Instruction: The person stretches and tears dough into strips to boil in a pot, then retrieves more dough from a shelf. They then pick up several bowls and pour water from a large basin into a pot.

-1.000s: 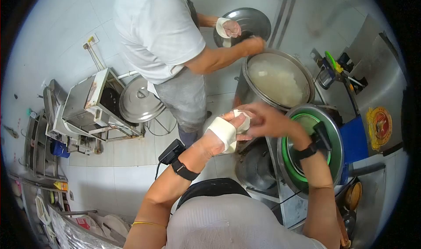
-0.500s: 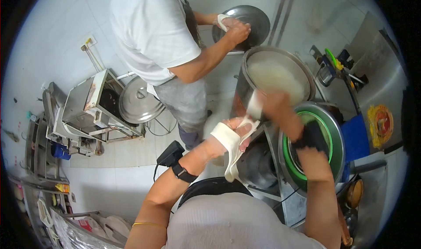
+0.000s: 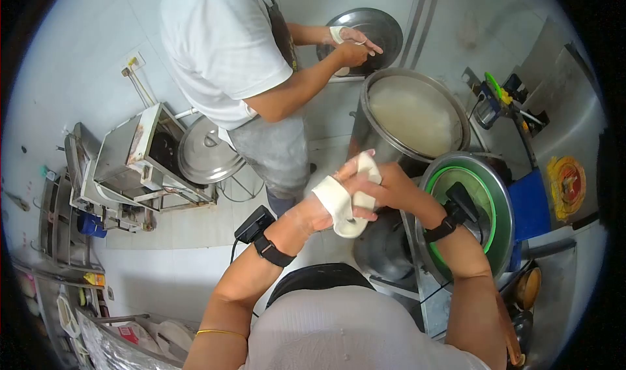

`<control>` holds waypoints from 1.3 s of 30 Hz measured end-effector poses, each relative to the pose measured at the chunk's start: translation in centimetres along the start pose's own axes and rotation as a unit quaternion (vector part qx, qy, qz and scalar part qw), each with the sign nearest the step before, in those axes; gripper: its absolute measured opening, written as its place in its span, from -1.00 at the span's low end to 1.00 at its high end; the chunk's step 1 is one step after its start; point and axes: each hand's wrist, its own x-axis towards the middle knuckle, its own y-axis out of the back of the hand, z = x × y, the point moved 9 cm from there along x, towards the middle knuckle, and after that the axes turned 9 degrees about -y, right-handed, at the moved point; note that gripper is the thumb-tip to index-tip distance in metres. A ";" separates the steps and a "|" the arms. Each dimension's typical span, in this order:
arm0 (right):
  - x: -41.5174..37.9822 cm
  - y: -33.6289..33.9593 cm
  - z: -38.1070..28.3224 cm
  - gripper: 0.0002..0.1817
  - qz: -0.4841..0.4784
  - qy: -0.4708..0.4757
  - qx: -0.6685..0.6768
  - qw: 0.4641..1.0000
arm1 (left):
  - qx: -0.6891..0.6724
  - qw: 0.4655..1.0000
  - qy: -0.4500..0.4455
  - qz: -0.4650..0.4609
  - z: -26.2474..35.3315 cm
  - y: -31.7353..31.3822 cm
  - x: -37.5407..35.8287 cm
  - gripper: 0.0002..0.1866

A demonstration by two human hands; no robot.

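Note:
A pale, flat strip of dough [image 3: 333,199] wraps over the back of my left hand [image 3: 347,182] and loops past its fingers. My left fingers are closed around part of this strip, partly hidden by my other hand. Pressed against the strip from the right is my right hand [image 3: 390,186], its fingers bent onto the dough at the left fingers. Both hands are held together in the air, just in front of a tall metal pot [image 3: 373,140] of cloudy liquid.
A co-worker [image 3: 222,50] stands ahead, holding pale dough over a round metal tray [image 3: 385,31]. To my right sits a metal basin [image 3: 507,246] holding a green-rimmed sieve or bowl [image 3: 493,208]. A lidded pot [image 3: 207,149] stands at the left by a metal stand.
My right hand has swung left from beside the pot and basin to meet my left hand. The dough's dangling end has been gathered up into a shorter loop.

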 end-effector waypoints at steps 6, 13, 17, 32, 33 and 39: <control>-0.9 0.9 0.7 -0.78 0.021 -0.095 0.149 0.984 | 0.139 0.987 0.076 -0.015 -1.9 1.4 -0.9 -0.74; -0.9 5.1 -0.4 -0.62 0.243 0.186 -0.454 0.837 | 0.283 0.958 0.029 -0.016 -0.4 0.7 -0.7 -0.82; -0.3 12.9 3.6 -0.57 0.281 -0.053 -0.414 0.864 | 0.144 0.986 -0.012 0.080 0.5 1.7 -0.7 -0.78; -2.0 1.8 -1.4 -0.83 0.090 0.023 -0.032 0.995 | 0.152 0.985 0.080 -0.026 -2.2 0.4 -1.4 -0.74; -2.4 2.1 -2.4 -0.85 0.127 0.064 -0.081 0.986 | 0.150 0.985 0.079 -0.025 -2.3 0.4 -1.5 -0.74; 0.0 12.3 2.4 -0.71 0.335 -0.005 -0.420 0.843 | 0.292 0.956 0.028 -0.015 0.1 -0.9 -1.5 -0.77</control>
